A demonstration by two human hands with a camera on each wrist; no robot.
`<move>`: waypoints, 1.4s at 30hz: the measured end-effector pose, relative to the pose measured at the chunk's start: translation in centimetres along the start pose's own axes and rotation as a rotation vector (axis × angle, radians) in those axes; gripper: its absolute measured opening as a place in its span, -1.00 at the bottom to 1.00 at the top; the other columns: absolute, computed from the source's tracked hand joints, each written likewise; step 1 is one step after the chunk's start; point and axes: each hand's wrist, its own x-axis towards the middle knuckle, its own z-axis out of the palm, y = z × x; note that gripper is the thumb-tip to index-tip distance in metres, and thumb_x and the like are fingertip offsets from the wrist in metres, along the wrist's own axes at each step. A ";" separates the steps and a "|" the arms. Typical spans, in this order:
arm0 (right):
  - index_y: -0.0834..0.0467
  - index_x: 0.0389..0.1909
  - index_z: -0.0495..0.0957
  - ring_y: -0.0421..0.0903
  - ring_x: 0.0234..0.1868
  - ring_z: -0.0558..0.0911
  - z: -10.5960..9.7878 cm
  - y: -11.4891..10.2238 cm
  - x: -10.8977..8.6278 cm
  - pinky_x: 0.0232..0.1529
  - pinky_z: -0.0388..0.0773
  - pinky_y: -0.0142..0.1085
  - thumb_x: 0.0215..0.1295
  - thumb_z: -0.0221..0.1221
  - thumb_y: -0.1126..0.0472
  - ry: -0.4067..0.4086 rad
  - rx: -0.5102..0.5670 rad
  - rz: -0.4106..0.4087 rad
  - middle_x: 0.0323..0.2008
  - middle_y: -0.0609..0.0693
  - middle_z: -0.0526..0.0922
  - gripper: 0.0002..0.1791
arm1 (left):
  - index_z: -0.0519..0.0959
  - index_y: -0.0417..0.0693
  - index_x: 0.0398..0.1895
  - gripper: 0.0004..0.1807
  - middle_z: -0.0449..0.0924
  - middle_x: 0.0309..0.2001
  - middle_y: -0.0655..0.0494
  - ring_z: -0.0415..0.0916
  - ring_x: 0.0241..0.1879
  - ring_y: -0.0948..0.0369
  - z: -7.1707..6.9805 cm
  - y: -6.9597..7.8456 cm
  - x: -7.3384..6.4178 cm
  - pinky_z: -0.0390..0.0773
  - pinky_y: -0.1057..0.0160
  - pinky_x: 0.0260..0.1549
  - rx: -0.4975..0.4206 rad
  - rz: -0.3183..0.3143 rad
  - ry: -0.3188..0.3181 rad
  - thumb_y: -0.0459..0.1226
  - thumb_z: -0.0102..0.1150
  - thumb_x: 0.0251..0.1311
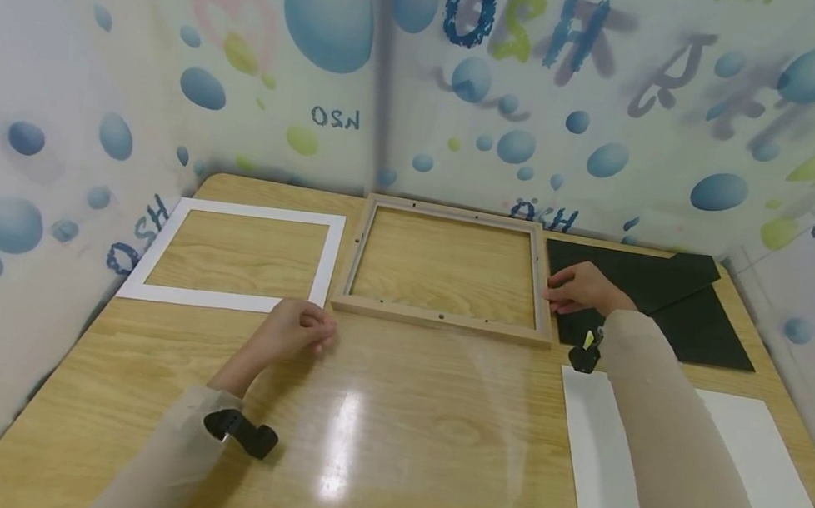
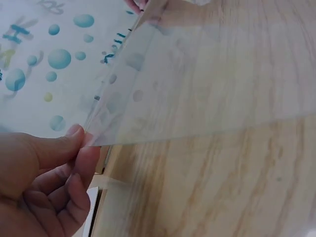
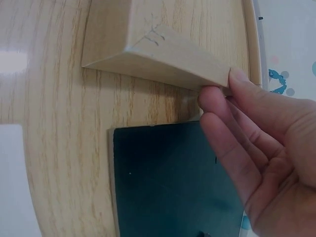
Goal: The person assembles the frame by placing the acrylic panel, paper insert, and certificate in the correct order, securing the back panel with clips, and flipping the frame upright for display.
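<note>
A clear plastic sheet [image 2: 197, 94] stretches between the two hands, hard to make out in the head view. My left hand [image 1: 293, 329] pinches one corner of it between thumb and fingers, near the front left of the wooden frame [image 1: 438, 320]. By the frame's right side, my right hand [image 1: 579, 289] pinches the sheet's far end, though the sheet barely shows at those fingertips. The open wooden frame lies flat at the table's back, with small dark fixings along its sides. Tabletop shows through its opening.
Left of the frame lies a white mat border [image 1: 194, 297] with a cut-out centre. A black backing board [image 1: 708, 330] with a folded stand lies at the right. Nearer, a white sheet [image 1: 612, 478] lies partly under the right arm. Patterned walls enclose the table [image 1: 366, 484].
</note>
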 end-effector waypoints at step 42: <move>0.51 0.05 0.36 -0.17 -0.52 0.63 -0.1 0.6 0.3 -0.38 0.61 -0.26 0.17 0.23 0.27 0.031 0.016 0.004 -0.54 0.03 0.62 -0.48 | 0.51 -0.48 -0.27 -0.74 0.60 -0.43 -0.26 0.49 -0.61 0.33 -5.4 2.1 5.2 0.43 0.49 -0.65 0.004 0.119 0.339 -0.33 0.10 0.23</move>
